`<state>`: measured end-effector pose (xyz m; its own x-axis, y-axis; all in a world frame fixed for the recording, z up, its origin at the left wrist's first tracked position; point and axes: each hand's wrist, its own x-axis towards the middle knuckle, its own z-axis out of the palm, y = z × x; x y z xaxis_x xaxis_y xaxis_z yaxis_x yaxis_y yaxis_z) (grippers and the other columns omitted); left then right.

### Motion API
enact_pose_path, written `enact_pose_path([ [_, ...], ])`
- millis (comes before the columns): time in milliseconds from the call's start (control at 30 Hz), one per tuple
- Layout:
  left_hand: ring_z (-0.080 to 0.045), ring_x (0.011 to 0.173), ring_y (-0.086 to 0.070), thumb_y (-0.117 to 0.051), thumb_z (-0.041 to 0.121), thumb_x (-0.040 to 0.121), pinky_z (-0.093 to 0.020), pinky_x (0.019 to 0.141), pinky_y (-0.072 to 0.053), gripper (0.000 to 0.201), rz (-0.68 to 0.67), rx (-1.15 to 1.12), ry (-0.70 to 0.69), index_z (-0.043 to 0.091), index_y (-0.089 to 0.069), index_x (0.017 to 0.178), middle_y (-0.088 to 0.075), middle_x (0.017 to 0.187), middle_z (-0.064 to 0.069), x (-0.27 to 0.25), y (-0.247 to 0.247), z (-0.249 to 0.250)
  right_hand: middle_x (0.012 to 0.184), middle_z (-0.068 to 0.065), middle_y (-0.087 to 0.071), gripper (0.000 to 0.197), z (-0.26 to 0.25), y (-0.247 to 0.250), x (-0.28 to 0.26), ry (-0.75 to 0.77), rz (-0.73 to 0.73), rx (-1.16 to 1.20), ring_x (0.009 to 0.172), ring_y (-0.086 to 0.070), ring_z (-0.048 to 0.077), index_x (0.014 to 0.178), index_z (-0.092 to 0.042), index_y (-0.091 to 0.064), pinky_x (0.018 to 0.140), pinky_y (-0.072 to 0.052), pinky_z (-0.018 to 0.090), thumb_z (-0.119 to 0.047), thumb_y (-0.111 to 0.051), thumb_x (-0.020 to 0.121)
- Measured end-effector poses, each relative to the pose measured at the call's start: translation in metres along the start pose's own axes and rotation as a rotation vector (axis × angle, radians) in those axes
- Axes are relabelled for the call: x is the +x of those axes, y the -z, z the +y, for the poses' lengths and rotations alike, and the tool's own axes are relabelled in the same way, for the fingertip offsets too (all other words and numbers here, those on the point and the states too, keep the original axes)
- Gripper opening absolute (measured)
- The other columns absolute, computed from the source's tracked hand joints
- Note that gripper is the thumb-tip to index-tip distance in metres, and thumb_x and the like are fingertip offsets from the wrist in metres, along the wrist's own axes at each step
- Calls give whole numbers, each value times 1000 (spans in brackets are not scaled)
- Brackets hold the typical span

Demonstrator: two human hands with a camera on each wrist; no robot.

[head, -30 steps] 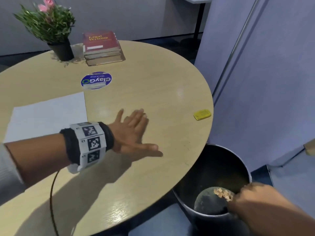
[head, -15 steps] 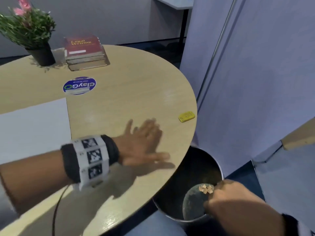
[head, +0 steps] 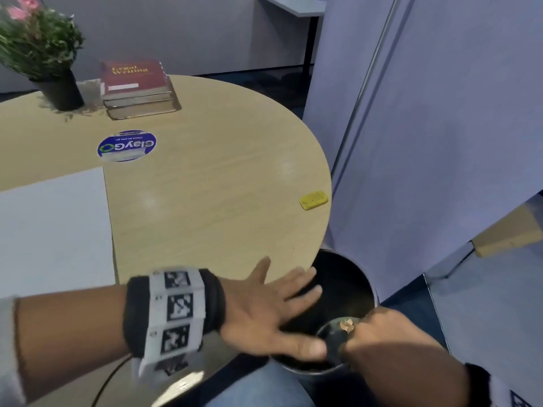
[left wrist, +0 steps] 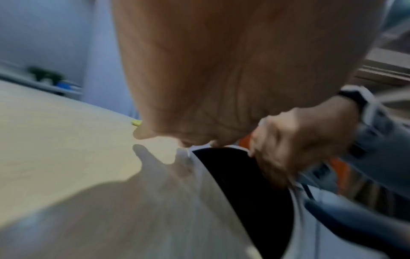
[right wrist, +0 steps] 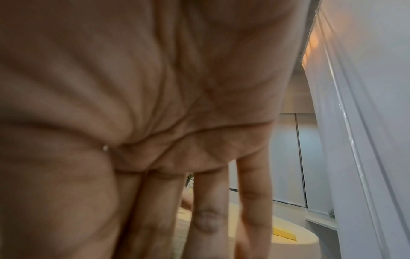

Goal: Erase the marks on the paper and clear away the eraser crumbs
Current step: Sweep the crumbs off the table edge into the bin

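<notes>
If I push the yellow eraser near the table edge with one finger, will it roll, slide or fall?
The yellow eraser looks like a flat block lying on its broad face, so it would probably slide, not roll. It looks small, so likely light. It lies close to the round table's rim, so a push outward could well send it over the edge.

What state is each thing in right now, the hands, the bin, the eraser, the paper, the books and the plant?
left hand: open, fingers spread, at the table edge over the bin.
right hand: grips the bin's rim.
bin: open-topped, below the table edge, orange crumbs inside.
yellow eraser: lying flat near the table edge, untouched.
paper: flat on the table, visible part unmarked.
books: closed, stacked.
potted plant: upright.
</notes>
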<state>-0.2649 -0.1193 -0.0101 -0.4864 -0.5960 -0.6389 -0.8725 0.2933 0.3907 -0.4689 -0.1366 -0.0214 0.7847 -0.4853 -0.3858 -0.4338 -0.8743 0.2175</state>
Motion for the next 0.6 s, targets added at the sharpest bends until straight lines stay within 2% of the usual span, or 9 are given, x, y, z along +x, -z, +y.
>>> enact_pose_path([
  [33, -6, 131, 40, -5, 88, 73, -43, 109, 28, 99, 51, -55, 32, 31, 21, 149, 34, 152, 9, -4, 8, -8, 45, -2, -55, 14, 9, -2, 0, -9, -59, 25, 40, -53, 19, 49, -19, -64, 51, -25, 25, -11, -67, 37],
  [100, -6, 140, 28, 4, 95, 60, -45, 114, 20, 115, 200, -96, 198, 28, 18, 151, 27, 156, 8, -13, 31, -35, 36, -4, -47, 19, 11, -1, -5, -32, -55, 55, 31, -46, 19, 39, -20, -57, 41, -23, 24, -7, -63, 25],
  [167, -12, 144, 21, 9, 96, 53, -51, 115, 15, 124, 278, -22, 427, 21, 14, 152, 24, 157, 2, -20, 49, -68, 32, -5, -40, 22, 4, -9, -3, -37, 43, 37, 26, -40, 16, 33, -19, -50, 34, -23, 24, -7, -61, 20],
  [267, -22, 147, 16, 16, 97, 46, -58, 114, 11, 135, 290, 133, 609, 15, 12, 153, 20, 159, -8, -15, 48, -93, 30, -5, -38, 16, 7, -9, -1, -11, 196, -4, 26, -32, 14, 31, -18, -47, 37, -20, 24, -3, -43, 31],
  [333, -26, 145, 20, 16, 100, 36, -58, 113, 12, 140, 289, 204, 527, 20, 17, 151, 23, 158, -11, 4, 25, -79, 30, -5, -37, 21, 8, -11, 0, 11, 268, 0, 25, -32, 14, 30, -18, -46, 41, -17, 24, -2, -33, 35],
  [400, -28, 142, 29, 2, 99, 50, -59, 110, 16, 124, 225, 271, 277, 28, 19, 150, 28, 155, -11, 25, -1, -45, 30, -5, -38, 25, 8, -12, 1, 12, 263, 28, 24, -37, 16, 30, -18, -45, 42, -16, 22, -1, -28, 37],
  [500, -17, 140, 34, -17, 89, 72, -61, 105, 25, 96, 43, 189, -94, 40, 10, 150, 26, 157, 6, 33, -12, 7, 32, -5, -43, 10, 11, -11, 4, 7, 129, 46, 25, -43, 16, 31, -22, -53, 36, -23, 20, -13, -48, 32],
  [533, -13, 140, 33, -19, 85, 77, -59, 104, 27, 91, 53, 160, -137, 40, 9, 151, 25, 156, 10, 31, -7, 11, 37, -4, -49, 9, 11, -7, 2, 17, 27, 54, 29, -47, 16, 36, -25, -58, 38, -26, 21, -17, -54, 37],
  [600, -13, 139, 34, -10, 88, 76, -56, 105, 29, 94, 169, 184, -67, 35, 13, 151, 31, 154, 8, 29, 2, 3, 58, -3, -64, 30, 12, -1, 1, 15, -130, 34, 49, -60, 20, 64, -26, -72, 49, -28, 27, -9, -48, 59],
])
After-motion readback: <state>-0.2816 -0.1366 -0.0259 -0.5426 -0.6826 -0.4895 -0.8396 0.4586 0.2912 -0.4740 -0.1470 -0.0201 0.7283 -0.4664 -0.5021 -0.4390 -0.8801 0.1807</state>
